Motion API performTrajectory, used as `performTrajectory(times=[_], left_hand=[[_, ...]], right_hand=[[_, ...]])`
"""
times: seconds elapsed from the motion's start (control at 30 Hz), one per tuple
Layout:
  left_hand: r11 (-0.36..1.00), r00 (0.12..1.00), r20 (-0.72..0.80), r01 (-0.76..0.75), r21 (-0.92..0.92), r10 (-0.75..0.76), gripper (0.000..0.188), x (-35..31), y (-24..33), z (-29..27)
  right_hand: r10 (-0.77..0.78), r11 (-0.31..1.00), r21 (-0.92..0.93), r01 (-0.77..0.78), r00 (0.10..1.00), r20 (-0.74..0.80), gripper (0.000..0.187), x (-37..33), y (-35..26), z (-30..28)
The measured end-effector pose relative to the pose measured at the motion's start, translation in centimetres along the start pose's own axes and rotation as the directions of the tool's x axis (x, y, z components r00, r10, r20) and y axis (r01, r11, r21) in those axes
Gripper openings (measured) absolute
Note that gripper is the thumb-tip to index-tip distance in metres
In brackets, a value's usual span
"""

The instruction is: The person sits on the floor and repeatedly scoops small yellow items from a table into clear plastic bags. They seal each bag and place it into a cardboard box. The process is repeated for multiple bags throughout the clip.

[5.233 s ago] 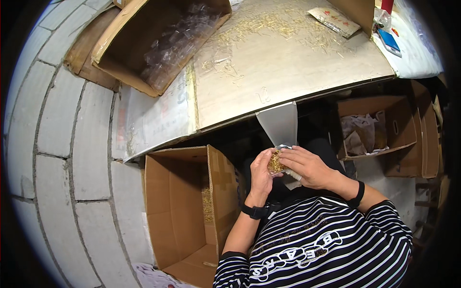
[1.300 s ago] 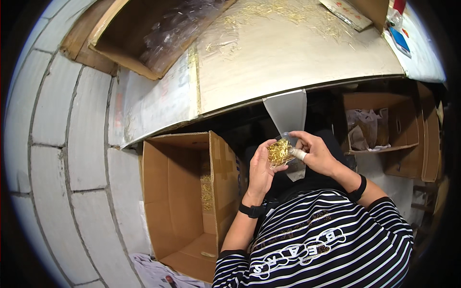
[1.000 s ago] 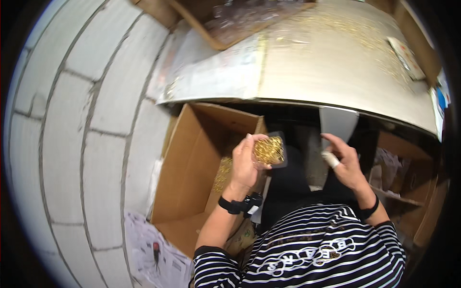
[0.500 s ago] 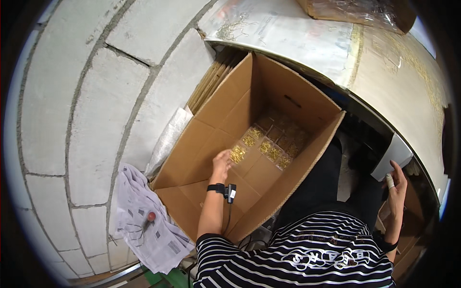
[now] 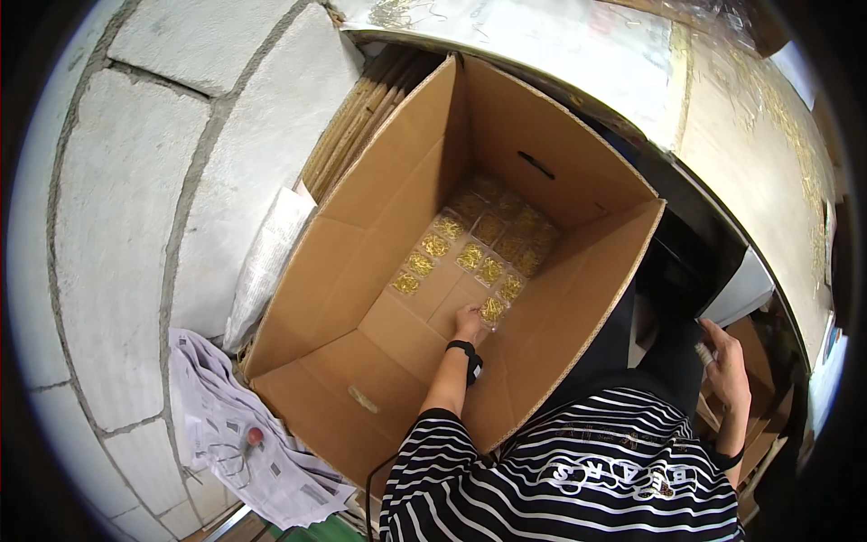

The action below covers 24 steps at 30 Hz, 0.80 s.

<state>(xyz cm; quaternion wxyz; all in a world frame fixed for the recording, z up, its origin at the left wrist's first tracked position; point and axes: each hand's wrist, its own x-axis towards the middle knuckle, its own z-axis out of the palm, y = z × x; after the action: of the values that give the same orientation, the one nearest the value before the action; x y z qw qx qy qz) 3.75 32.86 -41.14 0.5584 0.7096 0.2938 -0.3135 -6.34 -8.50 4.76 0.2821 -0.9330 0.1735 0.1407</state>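
Left grip [image 5: 469, 322] touches box edge [image 5: 489, 312]; carton floor [image 5: 440, 302] leftward.

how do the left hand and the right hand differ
The left hand is inside the cardboard box; the right hand is outside it. The left hand is at a gold-filled clear case, while the right hand holds nothing visible. The right hand has a pale wrap on one digit; none shows on the left hand. Both wrists carry dark bands.

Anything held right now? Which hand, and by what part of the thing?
Left hand: at the left edge of a small clear box of gold pieces; gripped or just touched, can't tell. Right hand: nothing visible in it.
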Motion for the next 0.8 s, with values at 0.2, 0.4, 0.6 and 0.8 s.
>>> performTrajectory(times=[0.2,0.4,0.6,0.8], left_hand=[[0.824,0.996,-0.05,0.084,0.56,-0.068,0.024,2.2,-1.6,0.1],[0.991,0.989,0.151,-0.01,0.132,-0.01,0.017,-1.5,10.7,-3.3],[0.735,0.735,0.023,-0.676,-0.041,0.677,0.013,-17.4,38.3,1.9],[0.473,0.488,0.403,-0.869,0.142,0.774,0.018,-21.9,55.9,20.6]], right_hand=[[-0.065,0.998,-0.02,0.066,0.997,0.044,0.04,0.1,0.6,-1.5],[-0.278,0.957,-0.139,0.255,0.942,-0.188,0.031,2.2,1.5,-8.6],[-0.097,0.984,-0.177,0.007,0.857,-0.506,0.03,12.4,9.7,-18.9],[0.26,0.906,-0.137,-0.401,0.782,-0.567,0.049,29.8,18.1,-28.9]])
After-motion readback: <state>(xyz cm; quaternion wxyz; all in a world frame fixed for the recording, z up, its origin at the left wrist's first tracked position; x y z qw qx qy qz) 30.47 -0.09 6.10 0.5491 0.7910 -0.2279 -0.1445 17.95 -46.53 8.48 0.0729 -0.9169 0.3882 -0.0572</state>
